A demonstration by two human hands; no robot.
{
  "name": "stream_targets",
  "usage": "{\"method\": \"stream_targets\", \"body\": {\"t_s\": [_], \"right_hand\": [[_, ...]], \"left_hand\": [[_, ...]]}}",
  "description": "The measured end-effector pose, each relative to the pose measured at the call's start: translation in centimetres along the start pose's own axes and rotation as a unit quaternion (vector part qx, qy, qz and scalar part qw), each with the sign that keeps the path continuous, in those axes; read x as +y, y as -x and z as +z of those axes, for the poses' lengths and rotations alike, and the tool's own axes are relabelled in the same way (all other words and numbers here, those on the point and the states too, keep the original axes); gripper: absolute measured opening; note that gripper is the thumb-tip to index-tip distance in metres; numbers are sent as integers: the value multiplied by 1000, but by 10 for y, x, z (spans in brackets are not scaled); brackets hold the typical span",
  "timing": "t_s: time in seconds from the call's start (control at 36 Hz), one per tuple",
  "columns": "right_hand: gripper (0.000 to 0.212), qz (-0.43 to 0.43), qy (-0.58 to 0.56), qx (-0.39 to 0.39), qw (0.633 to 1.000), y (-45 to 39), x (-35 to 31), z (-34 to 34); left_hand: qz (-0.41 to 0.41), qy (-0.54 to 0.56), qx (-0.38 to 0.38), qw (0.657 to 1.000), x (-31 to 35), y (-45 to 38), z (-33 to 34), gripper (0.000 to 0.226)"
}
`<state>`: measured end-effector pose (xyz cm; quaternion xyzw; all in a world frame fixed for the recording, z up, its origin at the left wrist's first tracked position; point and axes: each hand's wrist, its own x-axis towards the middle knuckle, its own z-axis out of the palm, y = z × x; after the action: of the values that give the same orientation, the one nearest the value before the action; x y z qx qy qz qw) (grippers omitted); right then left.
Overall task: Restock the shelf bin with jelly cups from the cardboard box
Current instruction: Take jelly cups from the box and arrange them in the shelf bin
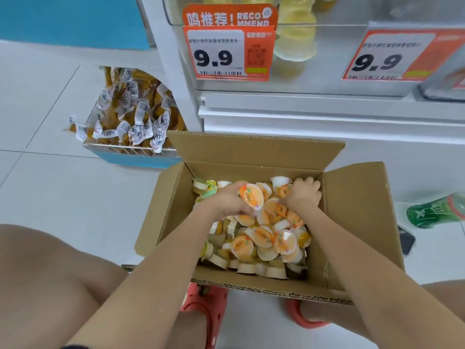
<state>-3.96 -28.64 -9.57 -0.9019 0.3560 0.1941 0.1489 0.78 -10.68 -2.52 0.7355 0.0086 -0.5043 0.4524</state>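
Gathering is the step in hand: crouched over the cardboard box (251, 152) on the floor, the person works both hands among the jelly cups (264, 238). The left hand (226, 200) has its fingers curled around one orange-lidded cup (251, 196); the right hand (304, 192) digs into the pile, its grasp hidden. Next, I judge, comes lifting a handful up to the clear shelf bin (352, 25), which looks only partly filled.

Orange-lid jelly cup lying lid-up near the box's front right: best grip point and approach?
Pinch that jelly cup across its rim, fingers on opposite edges of the round foil lid, coming straight down from above. The lid faces up and sits atop the pile in the cardboard box, so the rim is exposed while neighbours crowd its tapered body.
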Motion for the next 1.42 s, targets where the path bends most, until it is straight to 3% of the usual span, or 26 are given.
{"method": "stream_targets", "body": {"t_s": [0.08,0.19,0.36,0.44,0.56,0.64,0.75,0.86,0.94,1.03,1.19,1.42], "right_hand": [[68,-49,-52,6,997,12,2,-7],[50,-187,-175,12,966,37,4,-52],[69,-351,-118,41,928,101,-4,-174],[63,-383,-111,62,915,129,1,-214],[66,-427,-165,48,888,159,9,-239],[74,-447,-234,37,862,175,12,-243],[67,-467,-306,8,830,182,13,-234],[68,-479,-319,-13,817,178,14,-228],[66,-491,-327,-36,807,178,10,-226],[63,-502,-311,-36,806,178,3,-219],[70,-509,-276,-60,813,174,-8,-209],[65,-471,-303,7,828,177,-6,-214]], "left_hand": [[16,-1,0,1000,12,7,1,75],[51,-11,9,999,40,25,1,74],[146,-130,-2,981,107,83,-6,63],[183,-195,16,963,135,122,-7,70],[207,-140,-20,968,143,168,-2,55],[222,-74,-42,971,137,190,4,46],[239,-9,-59,969,128,197,10,45],[224,55,-92,969,122,196,12,31],[212,74,-125,966,116,190,12,33],[197,116,-148,962,105,183,9,43],[178,184,-141,956,87,173,3,36],[159,188,-185,951,105,172,2,37]]}}
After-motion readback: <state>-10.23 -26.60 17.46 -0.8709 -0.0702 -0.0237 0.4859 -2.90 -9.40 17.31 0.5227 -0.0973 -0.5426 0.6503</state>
